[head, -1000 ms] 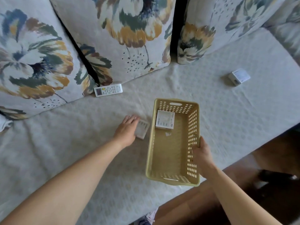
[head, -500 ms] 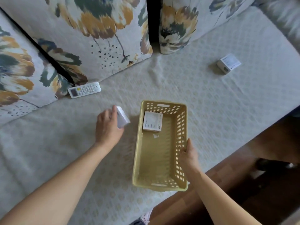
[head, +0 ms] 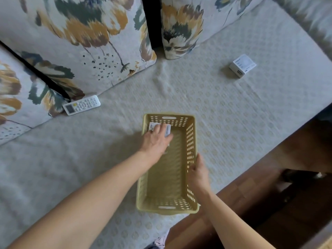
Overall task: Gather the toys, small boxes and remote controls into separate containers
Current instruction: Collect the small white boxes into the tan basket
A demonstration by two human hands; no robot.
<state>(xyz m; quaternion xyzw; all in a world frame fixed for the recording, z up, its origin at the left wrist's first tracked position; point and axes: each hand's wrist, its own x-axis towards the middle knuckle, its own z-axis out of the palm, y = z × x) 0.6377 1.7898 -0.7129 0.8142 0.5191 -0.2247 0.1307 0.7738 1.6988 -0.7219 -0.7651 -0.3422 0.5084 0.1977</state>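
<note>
We noted left hand (head: 156, 141) inside far end of basket (head: 190, 139), fingers over white boxes (head: 168, 130); whether it gripped one, we could not tell. Meanwhile right hand (head: 198, 174) curled round basket's right wall. Another small box (head: 242, 65) lay well apart on sofa seat (head: 233, 114); remote control (head: 81, 104) beside cushions (head: 80, 42).

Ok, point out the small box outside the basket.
The white box far right on the sofa; the other box, under the left hand, is inside the yellow basket.
</note>
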